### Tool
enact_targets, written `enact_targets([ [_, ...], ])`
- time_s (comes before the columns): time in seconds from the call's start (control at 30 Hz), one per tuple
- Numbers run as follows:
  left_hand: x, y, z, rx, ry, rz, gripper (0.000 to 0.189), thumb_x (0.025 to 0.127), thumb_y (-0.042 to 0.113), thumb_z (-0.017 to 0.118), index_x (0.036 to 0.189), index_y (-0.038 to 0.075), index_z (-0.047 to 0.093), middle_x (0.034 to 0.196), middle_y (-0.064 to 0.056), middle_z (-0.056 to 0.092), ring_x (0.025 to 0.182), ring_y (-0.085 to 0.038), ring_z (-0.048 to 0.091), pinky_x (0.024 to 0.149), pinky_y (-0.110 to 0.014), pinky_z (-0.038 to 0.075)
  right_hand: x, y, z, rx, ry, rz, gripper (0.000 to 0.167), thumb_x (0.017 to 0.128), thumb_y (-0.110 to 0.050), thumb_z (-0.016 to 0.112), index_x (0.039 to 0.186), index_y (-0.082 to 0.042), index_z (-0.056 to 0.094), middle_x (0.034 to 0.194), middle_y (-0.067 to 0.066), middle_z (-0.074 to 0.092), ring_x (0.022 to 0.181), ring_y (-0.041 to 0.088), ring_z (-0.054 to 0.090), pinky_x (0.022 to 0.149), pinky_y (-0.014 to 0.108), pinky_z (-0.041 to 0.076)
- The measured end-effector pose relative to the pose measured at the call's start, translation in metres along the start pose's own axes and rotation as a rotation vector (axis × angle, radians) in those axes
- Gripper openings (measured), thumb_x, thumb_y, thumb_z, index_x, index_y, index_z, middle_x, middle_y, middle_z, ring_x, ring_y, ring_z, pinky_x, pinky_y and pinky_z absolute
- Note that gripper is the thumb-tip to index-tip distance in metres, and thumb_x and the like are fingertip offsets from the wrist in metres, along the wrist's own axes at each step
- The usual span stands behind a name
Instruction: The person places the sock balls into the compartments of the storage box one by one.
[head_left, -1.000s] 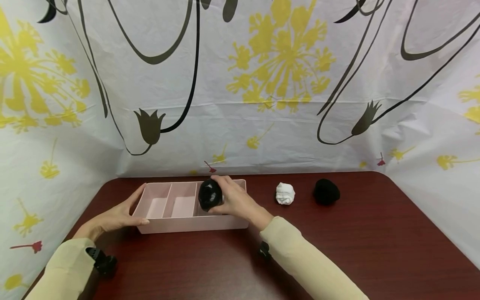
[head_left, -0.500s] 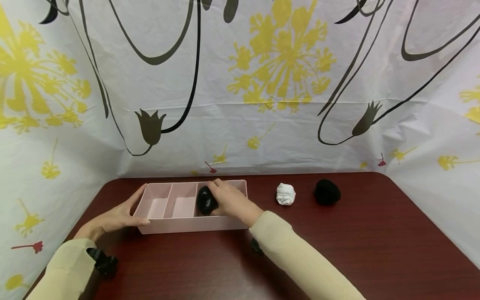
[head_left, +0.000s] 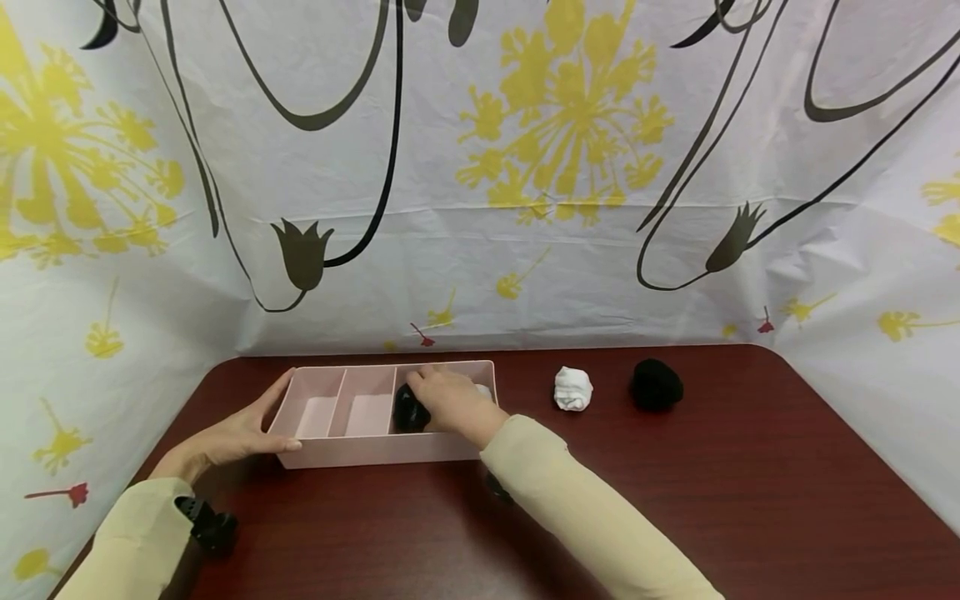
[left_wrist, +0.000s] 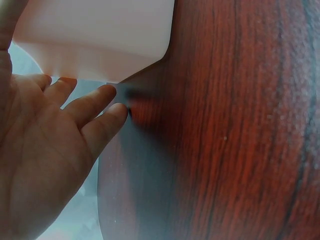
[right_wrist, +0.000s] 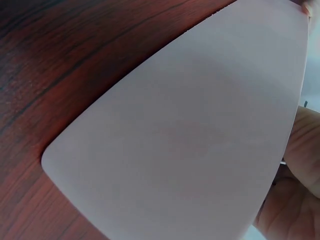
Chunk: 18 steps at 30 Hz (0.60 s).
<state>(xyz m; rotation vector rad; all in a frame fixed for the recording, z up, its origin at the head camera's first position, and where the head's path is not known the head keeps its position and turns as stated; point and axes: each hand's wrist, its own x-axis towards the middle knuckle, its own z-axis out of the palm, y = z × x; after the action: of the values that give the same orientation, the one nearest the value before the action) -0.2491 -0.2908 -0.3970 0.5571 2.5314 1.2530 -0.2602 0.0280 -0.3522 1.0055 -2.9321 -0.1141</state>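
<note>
A long pink divided box (head_left: 382,451) lies on the table's far left part. My left hand (head_left: 231,435) spans its left end, thumb along the front wall. In the left wrist view the spread fingers (left_wrist: 97,102) reach the end wall (left_wrist: 85,62). Inside the right-hand compartment, my right hand (head_left: 456,404) grips a shiny black rounded object (head_left: 409,410), whose kind I cannot tell. Something white (head_left: 483,390) shows in that compartment behind the hand. In the right wrist view the box's front wall (right_wrist: 175,130) covers most of the hand (right_wrist: 295,185).
Right of the box lie a white crumpled cloth bundle (head_left: 573,389) and a dull black rounded bundle (head_left: 656,385). The dark red wooden table (head_left: 735,467) ends at a patterned curtain (head_left: 450,283) behind and on both sides. Two dividers (head_left: 338,402) split the box.
My right hand has lowered the shiny black object from above the box's rim down into the right compartment. My left hand stays at the box's left end.
</note>
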Motion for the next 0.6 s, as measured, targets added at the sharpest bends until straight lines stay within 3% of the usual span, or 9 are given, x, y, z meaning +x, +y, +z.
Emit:
enact_targets([
  [0.2,0.0,0.0013,0.0,-0.004,0.0,-0.009,0.111,0.076,0.019,0.073,0.152,0.022,-0.008,0.152,-0.026,0.002,0.128,-0.046,0.017,0.095,-0.071,0.023,0.0038,-0.0023,-0.0004,-0.059,-0.045,0.007,0.052,0.073,-0.032,0.08,0.114,-0.012,0.054,0.114,0.004,0.057,0.112,0.02,0.053,0.083,0.034,0.051],
  [0.37,0.0007,0.002,0.0001,-0.005,0.002,-0.004,0.111,0.076,0.019,0.073,0.152,0.021,-0.008,0.152,-0.026,0.001,0.129,-0.046,0.016,0.096,-0.071,0.022,0.0043,-0.0039,-0.0011,-0.099,-0.061,0.014,0.048,0.075,-0.031,0.078,0.114,-0.012,0.057,0.109,0.004,0.058,0.107,0.02,0.056,0.079,0.033,0.052],
  [0.6,-0.0009,0.0005,0.0003,-0.001,0.003,0.013,0.11,0.076,0.017,0.072,0.152,0.019,-0.007,0.152,-0.025,0.003,0.128,-0.045,0.017,0.096,-0.069,0.021,0.0044,-0.0022,0.0014,-0.068,-0.072,0.011,0.049,0.076,-0.033,0.078,0.115,-0.012,0.057,0.111,0.004,0.058,0.107,0.019,0.056,0.084,0.032,0.05],
])
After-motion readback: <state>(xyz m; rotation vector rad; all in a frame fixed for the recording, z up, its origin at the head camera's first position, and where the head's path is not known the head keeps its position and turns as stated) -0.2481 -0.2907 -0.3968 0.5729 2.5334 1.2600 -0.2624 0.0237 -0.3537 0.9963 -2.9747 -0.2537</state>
